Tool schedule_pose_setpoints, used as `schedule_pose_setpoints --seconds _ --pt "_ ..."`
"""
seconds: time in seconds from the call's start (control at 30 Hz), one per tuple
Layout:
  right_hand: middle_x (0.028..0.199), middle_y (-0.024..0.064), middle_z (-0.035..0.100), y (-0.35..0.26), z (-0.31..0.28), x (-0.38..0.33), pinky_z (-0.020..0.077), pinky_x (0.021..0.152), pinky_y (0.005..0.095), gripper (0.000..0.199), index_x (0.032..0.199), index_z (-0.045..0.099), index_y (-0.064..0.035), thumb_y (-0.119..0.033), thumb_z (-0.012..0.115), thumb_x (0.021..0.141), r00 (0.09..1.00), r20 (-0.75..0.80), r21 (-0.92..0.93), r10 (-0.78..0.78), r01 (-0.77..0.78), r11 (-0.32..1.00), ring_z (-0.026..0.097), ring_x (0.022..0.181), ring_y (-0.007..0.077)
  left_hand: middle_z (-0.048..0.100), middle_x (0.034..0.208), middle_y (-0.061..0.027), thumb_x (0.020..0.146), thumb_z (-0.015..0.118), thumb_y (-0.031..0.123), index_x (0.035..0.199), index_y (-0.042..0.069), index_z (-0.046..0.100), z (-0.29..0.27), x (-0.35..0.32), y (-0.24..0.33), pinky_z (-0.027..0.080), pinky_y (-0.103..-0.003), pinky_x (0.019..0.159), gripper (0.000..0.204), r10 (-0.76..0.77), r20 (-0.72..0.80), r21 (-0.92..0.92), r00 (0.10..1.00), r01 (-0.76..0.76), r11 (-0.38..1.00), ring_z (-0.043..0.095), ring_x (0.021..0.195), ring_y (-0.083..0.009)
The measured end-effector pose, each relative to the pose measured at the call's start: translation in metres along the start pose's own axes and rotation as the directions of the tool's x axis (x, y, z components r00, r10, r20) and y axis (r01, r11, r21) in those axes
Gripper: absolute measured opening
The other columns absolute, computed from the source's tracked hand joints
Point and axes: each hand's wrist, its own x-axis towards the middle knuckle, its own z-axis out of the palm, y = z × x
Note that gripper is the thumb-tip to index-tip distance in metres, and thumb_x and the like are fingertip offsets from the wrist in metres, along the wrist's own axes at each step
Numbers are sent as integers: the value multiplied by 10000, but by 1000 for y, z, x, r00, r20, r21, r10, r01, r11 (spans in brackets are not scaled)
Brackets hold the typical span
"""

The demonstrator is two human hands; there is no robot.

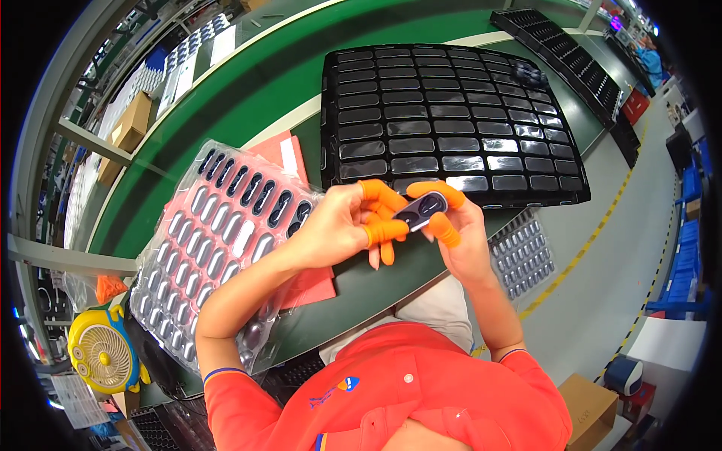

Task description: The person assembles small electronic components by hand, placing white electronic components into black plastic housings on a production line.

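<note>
While the small oval dark part is pinched above the green bench edge between the left hand and right hand, orange-capped fingertips closed on it, its glossy face is best left untouched, the grip kept at the rim.

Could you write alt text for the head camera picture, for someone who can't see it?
Two hands in orange finger cots, left hand and right hand, hold a small dark oval part above a green workbench. A black compartment tray lies beyond, a clear tray of oval parts to the left.
</note>
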Motion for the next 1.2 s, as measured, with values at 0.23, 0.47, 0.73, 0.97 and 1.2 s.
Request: schedule_pose_setpoints --seconds 0.23,0.47,0.73,0.97,1.2 --pt "723 35 571 -12 -1 -7 375 515 208 323 991 552 7 -292 440 941 944 45 -2 326 -326 945 493 544 85 606 764 -61 812 604 -3 990 -25 551 -5 -3 0 477 -221 543 187 378 -47 506 925 -304 807 594 613 -112" --pt "680 6 544 0 1 -16 369 514 202 312 962 562 6 -276 429 941 957 111 -411 269 -202 889 466 528 73 603 756 -64 777 632 -7 987 -26 564 -3 -2 -21 471 -237 568 222 531 83 633 843 -456 625 594 635 -125" --pt "783 13 570 -3 9 -4 412 603 220 243 1002 565 10 -202 554 884 972 3 -336 234 -219 916 512 684 64 600 835 -98 733 680 28 1038 -11 561 -11 -11 -10 467 -261 595 330 590 -5 679 807 -431 594 605 713 -192" --pt "996 78 571 -6 64 -14 445 696 234 275 1102 532 37 -80 569 856 997 -67 -67 30 -35 997 552 834 130 595 880 -97 738 687 65 1116 24 543 -17 -55 -7 471 -268 616 406 684 -41 748 729 -431 504 597 766 -181" --pt "1051 106 571 -22 45 -21 450 683 244 279 1109 531 51 -15 552 839 985 -167 -302 -41 -12 953 581 829 159 608 832 -136 700 717 128 1023 28 625 -149 -156 -6 467 -320 631 351 553 -626 776 549 371 510 598 717 -223"
